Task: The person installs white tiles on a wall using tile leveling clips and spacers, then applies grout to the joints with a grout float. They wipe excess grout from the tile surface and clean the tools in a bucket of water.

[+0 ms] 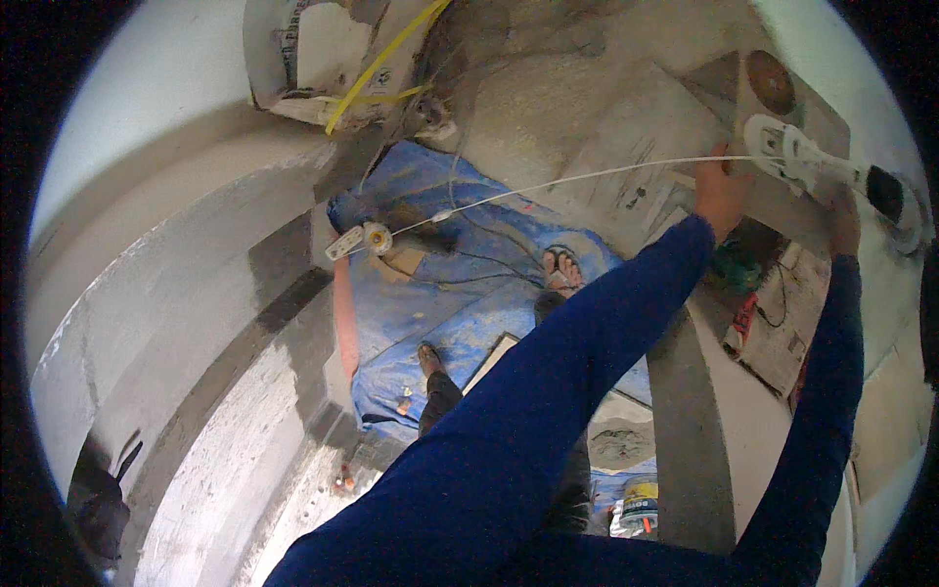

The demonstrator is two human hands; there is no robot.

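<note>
My left hand (pixel 722 199) reaches to the upper right, against the edge of a grey, dusty board (pixel 817 108). One finger points up; the others are hidden. My right hand (pixel 843 223) is raised close to the wall, beside a white plastic fitting (pixel 782 152) with a black-ended part (pixel 885 194). Its fingers are blurred, and I cannot tell whether they grip it. A thin white cord (pixel 587 177) stretches from near the fitting to a white power strip (pixel 344 243) with a round white plug (pixel 377 238) at the left.
A dusty blue tarp (pixel 460 225) lies around my feet. A torn paper sack (pixel 333 59) with a yellow strap (pixel 386 59) stands at the upper left. Right of me is a worn cardboard box (pixel 773 328). A yellow-labelled bucket (pixel 640 504) and a dark bag (pixel 98 514) are nearer.
</note>
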